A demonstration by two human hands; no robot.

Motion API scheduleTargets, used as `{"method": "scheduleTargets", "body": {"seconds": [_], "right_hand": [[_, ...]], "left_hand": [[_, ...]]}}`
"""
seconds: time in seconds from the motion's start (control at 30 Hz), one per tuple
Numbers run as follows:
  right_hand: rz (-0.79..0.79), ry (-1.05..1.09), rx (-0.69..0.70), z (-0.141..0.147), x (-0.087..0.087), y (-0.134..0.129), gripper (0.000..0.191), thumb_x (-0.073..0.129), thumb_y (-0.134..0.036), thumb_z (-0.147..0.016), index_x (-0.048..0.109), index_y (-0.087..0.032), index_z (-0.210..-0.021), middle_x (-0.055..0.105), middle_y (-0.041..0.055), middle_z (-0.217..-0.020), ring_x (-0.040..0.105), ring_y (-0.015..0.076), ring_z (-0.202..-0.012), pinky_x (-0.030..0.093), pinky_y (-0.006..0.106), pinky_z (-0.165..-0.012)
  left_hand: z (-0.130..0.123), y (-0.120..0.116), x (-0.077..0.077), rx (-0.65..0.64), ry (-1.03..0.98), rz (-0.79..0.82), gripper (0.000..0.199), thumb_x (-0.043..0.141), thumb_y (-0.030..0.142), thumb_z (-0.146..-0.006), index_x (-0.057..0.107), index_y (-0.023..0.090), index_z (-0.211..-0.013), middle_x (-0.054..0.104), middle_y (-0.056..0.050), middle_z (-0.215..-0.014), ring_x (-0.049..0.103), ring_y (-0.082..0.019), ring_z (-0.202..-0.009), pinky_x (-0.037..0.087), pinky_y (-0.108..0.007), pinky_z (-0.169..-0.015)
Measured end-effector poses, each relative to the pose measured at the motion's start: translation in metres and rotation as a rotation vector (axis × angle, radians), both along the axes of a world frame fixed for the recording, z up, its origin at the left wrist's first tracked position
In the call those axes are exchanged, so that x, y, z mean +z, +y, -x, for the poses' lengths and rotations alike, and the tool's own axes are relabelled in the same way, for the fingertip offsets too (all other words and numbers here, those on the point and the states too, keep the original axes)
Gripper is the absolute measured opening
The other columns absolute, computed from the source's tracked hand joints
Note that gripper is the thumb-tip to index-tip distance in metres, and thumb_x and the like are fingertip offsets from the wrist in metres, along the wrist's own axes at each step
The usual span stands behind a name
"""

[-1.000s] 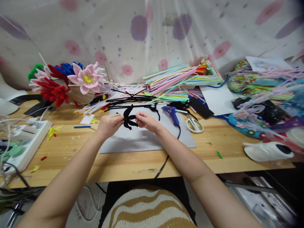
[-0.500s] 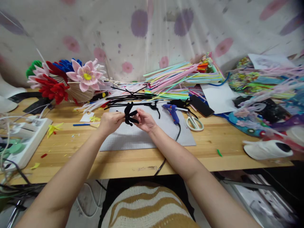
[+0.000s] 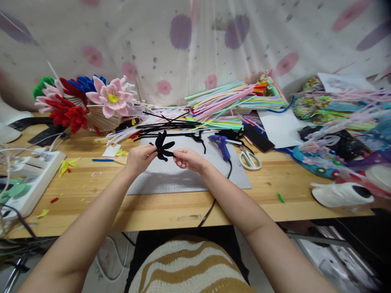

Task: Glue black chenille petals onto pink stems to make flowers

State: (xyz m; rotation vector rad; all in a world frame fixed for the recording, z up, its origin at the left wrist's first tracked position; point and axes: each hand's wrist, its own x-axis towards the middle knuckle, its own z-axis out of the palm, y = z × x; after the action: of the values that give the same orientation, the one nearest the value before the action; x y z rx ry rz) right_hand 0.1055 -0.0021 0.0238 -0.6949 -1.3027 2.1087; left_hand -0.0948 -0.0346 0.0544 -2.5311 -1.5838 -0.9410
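Black flower (image 3: 163,147): axis roughly level, petals (image 3: 168,145) fanning rightward; left fingers (image 3: 150,151) pinch base (image 3: 158,149), right fingers (image 3: 181,154) pinch petal tip (image 3: 172,154).

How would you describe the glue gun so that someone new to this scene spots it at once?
On the wooden table, find the pale grey mat beneath the hands. The glue gun lies towards its far right corner, just left of the pale-handled scissors. It alone there is blue and pistol-shaped, with a white stick and a black cord.

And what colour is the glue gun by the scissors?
The glue gun is blue, with small orange parts; best seen in the head view.
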Motion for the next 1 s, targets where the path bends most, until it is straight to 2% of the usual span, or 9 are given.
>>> {"method": "scheduleTargets", "body": {"seconds": [0.2,0.43,0.6,0.83,1.0], "right_hand": [[-0.075,0.057,-0.099,-0.001,0.005,0.002,0.034,0.070,-0.039,-0.062,0.048,-0.014,-0.058,0.050,-0.0049,-0.046,0.040,0.0023,-0.038,0.023,0.015,-0.036],[-0.030,0.219,-0.122,0.005,0.000,0.000,0.035,0.072,-0.039,-0.061,0.046,-0.016,-0.060,0.051,-0.0048,-0.050,0.041,0.0027,-0.042,0.023,0.015,-0.039],[-0.012,0.222,-0.114,0.004,-0.005,0.004,0.039,0.074,-0.040,-0.058,0.044,-0.016,-0.059,0.050,-0.0050,-0.049,0.041,0.0032,-0.042,0.024,0.016,-0.041],[-0.039,0.050,-0.084,-0.001,-0.011,0.010,0.044,0.058,-0.058,-0.069,0.048,-0.016,-0.063,0.047,-0.0037,-0.049,0.038,0.0043,-0.042,0.024,0.017,-0.040],[-0.127,0.088,-0.073,0.002,-0.002,0.007,0.039,0.068,-0.048,-0.064,0.045,-0.017,-0.062,0.044,-0.0065,-0.048,0.032,0.0033,-0.041,0.019,0.017,-0.041]], "left_hand": [[0.001,-0.001,0.000,-0.079,-0.055,0.132,0.025,0.046,0.026,-0.079,0.068,0.019,-0.069,0.065,-0.002,-0.065,0.057,-0.012,-0.060,0.038,-0.021,-0.054],[0.000,0.000,0.005,-0.142,-0.169,0.244,0.024,0.049,0.027,-0.078,0.069,0.018,-0.067,0.068,-0.002,-0.066,0.060,-0.012,-0.062,0.041,-0.021,-0.057],[0.000,0.000,0.006,-0.179,-0.222,0.311,0.023,0.052,0.030,-0.077,0.070,0.019,-0.067,0.067,-0.001,-0.063,0.060,-0.012,-0.060,0.042,-0.020,-0.057],[0.004,0.003,0.000,-0.190,-0.208,0.295,0.024,0.053,0.031,-0.078,0.070,0.018,-0.068,0.066,-0.001,-0.063,0.058,-0.011,-0.059,0.041,-0.020,-0.056],[0.003,0.002,-0.001,-0.249,-0.157,0.269,0.025,0.049,0.028,-0.079,0.069,0.018,-0.066,0.066,-0.001,-0.062,0.057,-0.010,-0.058,0.039,-0.019,-0.054]]}}
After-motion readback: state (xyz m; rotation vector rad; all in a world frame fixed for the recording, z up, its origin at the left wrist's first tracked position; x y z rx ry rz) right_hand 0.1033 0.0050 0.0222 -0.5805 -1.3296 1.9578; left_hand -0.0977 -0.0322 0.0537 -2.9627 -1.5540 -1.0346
